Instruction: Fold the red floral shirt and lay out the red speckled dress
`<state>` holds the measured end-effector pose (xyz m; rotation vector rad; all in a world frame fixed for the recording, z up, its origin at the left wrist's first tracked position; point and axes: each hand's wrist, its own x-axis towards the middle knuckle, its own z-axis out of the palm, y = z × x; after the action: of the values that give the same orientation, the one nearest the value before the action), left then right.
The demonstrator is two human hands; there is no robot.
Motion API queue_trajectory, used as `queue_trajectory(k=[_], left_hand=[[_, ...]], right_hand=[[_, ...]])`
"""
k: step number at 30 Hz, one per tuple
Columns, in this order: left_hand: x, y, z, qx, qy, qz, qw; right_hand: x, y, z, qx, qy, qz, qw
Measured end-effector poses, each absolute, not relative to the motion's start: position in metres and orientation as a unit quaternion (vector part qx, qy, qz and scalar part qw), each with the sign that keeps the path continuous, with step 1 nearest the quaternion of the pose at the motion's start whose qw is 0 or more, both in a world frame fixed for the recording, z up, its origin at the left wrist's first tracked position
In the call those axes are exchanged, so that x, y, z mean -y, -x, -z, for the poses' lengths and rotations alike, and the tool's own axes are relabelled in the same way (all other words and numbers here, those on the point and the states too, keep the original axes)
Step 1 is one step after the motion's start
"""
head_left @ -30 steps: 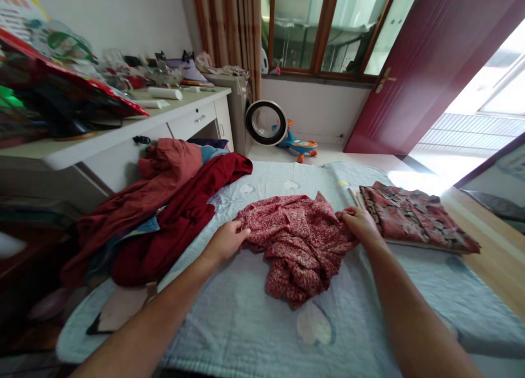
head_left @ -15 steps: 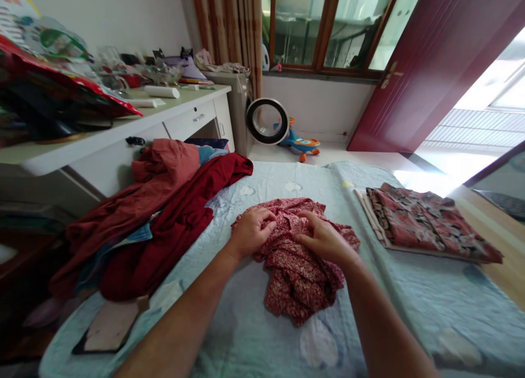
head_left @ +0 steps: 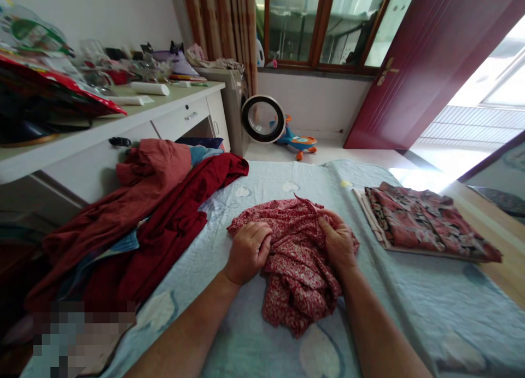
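A crumpled garment [head_left: 301, 268] in a small red and white print lies in front of me on a pale blue bedspread [head_left: 229, 334]. My left hand [head_left: 250, 249] is closed on its left side, the fingers curled into the cloth. On the right side, my right hand [head_left: 337, 237] grips the fabric between thumb and fingers. A thin strip of the cloth sticks up near the top, beside the right hand. The garment's exact kind cannot be made out from its bunched shape.
Rust and dark red clothes [head_left: 180, 219] are heaped at the left. Folded floral fabric [head_left: 430, 222] lies at the right. Beyond the bed are a washing machine with its round door [head_left: 262, 119] open, a blue toy [head_left: 297, 140] and a cluttered desk [head_left: 168, 102].
My right hand has moved outward to the garment's right side and now pinches the cloth. My left hand has curled more tightly and shifted slightly down. A thin strip now stands up.
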<state>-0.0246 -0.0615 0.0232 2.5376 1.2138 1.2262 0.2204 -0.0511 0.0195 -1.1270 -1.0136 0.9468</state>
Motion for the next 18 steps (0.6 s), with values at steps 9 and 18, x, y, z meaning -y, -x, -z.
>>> queue_trajectory(k=[9,18], left_hand=[[0.042,0.033,-0.012,-0.409,-0.828,-0.368,0.104],[0.039,0.035,-0.016,-0.403,-0.786,-0.467,0.041]], right_hand=[[0.062,-0.227,-0.033,0.484,0.431,-0.511,0.565],[0.055,-0.241,-0.021,0.515,0.523,-0.407,0.544]])
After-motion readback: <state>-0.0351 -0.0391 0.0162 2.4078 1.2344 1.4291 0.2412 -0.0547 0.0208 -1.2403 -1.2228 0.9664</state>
